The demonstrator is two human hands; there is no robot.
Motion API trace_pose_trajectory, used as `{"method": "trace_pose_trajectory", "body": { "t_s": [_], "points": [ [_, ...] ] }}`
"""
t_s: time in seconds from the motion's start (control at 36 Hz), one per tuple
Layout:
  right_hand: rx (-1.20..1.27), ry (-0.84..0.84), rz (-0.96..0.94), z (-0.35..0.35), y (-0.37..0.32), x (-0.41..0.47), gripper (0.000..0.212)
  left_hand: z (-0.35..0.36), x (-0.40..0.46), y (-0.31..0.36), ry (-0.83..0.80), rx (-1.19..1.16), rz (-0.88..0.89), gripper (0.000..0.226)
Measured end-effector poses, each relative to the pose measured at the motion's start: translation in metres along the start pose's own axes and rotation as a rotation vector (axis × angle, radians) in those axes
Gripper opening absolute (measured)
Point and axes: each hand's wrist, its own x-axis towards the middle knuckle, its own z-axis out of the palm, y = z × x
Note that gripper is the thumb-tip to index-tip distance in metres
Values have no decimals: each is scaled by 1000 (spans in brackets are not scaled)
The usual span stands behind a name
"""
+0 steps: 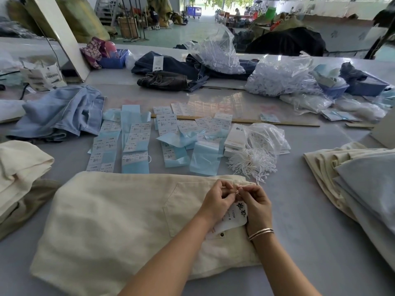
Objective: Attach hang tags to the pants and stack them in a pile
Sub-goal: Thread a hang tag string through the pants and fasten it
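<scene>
Pants in work: cream pants (119,223) lie folded flat on the grey tabletop (310,242), straight in front of the person, back pocket up.
Hang tag: a white printed hang tag (234,218) rests on the pants at the waistband end, partly under both wrists.
Hands: the left hand (218,199) and right hand (256,204) meet at the waistband, fingertips of each pinching a thin white string; whether the loop is closed cannot be told.
Stage: judged mid-attachment on this pair, with stacking not yet done.
Done so far: a pile of folded pants (359,180) in cream and pale blue sits at the right, likely finished.
Left to do: cream folded garments (21,167) at the left look to be waiting.
Supplies: tag strings (252,163) spill from a bag just beyond the pants, beside blank tags (235,137) and rows of sticker sheets (136,146).
</scene>
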Motion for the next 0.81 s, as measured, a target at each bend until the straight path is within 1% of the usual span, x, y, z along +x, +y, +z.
{"method": "trace_pose_trajectory", "body": {
  "t_s": [0.11, 0.22, 0.33, 0.42, 0.53, 0.61, 0.67, 0.81],
  "points": [
    [-60, -5, -30, -1, 3, 0, 40, 0, 2, -2, 21, 26, 7, 22],
    [-187, -16, -69, -1, 5, 2, 25, 0, 3, -3, 28, 36, -5, 24],
    [-284, -51, -78, -4, 9, 3, 25, -4, 5, -2, 76, 47, -21, 23],
    [-322, -53, -87, -4, 11, 4, 27, -5, 5, 1, 54, 115, -6, 23],
    [-224, 5, -55, -1, 7, 3, 27, 0, 1, 6, 45, 209, 52, 21],
    [-25, 75, 47, -2, 2, 2, 25, 5, -2, 7, 45, 275, 83, 13],
    [82, 126, 115, -5, -1, 2, 22, 7, -4, 8, 39, 274, 75, 9],
    [87, 102, 141, -2, -6, -2, 21, 5, -6, 10, 53, 242, 53, 13]
  ]
}}
